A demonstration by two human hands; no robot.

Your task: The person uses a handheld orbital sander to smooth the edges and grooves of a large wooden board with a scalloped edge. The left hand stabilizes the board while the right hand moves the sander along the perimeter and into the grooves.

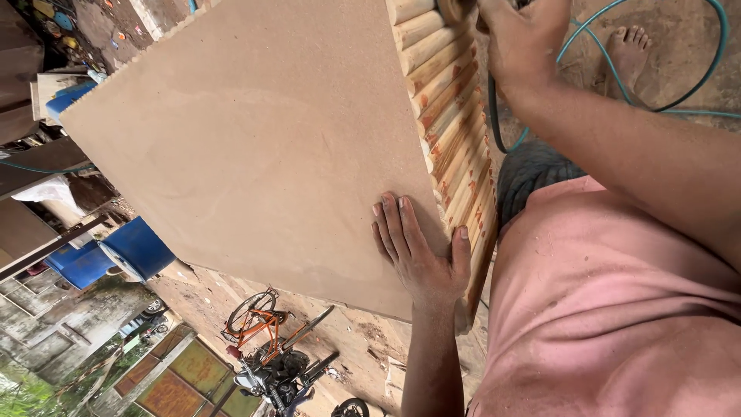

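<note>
1. My left hand lies flat, fingers spread, on the brown board filling the frame's centre.
2. My right hand, top right, is closed around a tool, mostly hidden, against the ribbed wooden edge.

Right hand and its tool are cut by the top edge above the fluted wooden panel; grip unreadable. Green hose exits right.

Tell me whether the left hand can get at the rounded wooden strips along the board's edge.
Probably yes. The left hand lies flat on the board, thumb right beside the rounded wooden strips, with nothing between them.
</note>
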